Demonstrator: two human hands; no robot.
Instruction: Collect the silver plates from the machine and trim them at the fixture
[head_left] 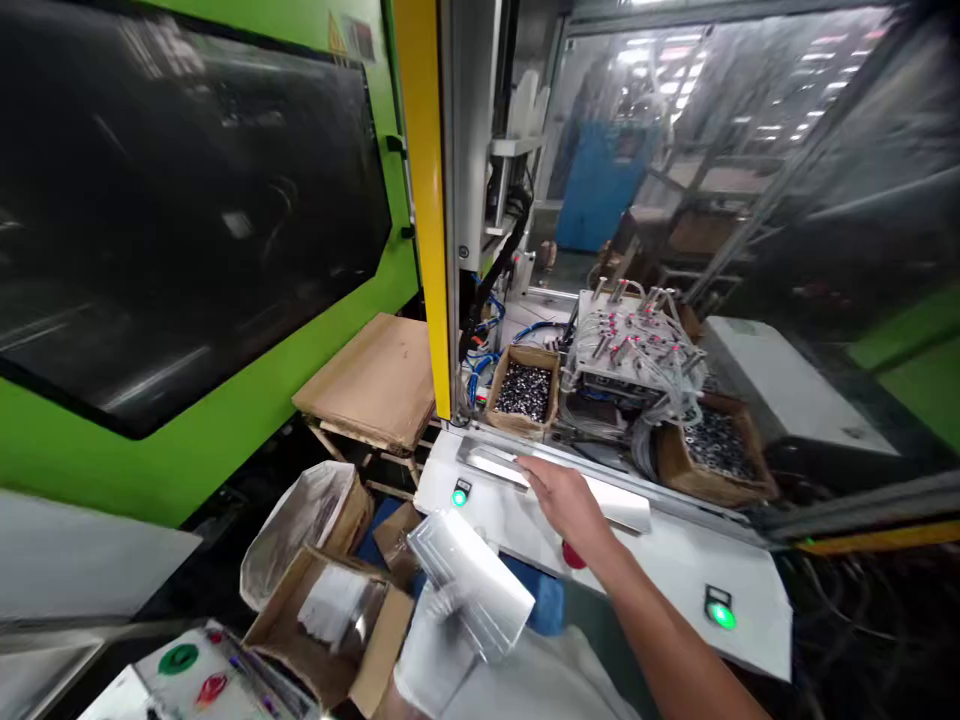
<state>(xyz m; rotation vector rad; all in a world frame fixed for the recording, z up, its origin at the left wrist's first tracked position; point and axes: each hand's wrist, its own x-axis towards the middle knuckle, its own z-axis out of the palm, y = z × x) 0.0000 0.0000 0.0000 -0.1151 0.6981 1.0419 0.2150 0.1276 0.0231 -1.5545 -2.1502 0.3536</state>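
My left hand [431,655], in a white glove, grips a stack of clear plastic pieces [471,575] low in the middle of the view. My right hand [571,505] is bare and reaches forward, fingers flat on a shiny metal tray [487,462] that lies on the white control shelf [675,560] of the machine. It holds nothing that I can see. A green lit button [460,495] sits just left of that hand, another green button [720,613] lies further right, and a red button [572,557] is partly hidden under my wrist.
Behind the shelf stand a cardboard box of small dark parts [525,390], a fixture with tubes and red fittings [634,345], and another parts box [716,445]. Open cartons with plastic bags [322,600] sit lower left. A green machine door [187,220] fills the left.
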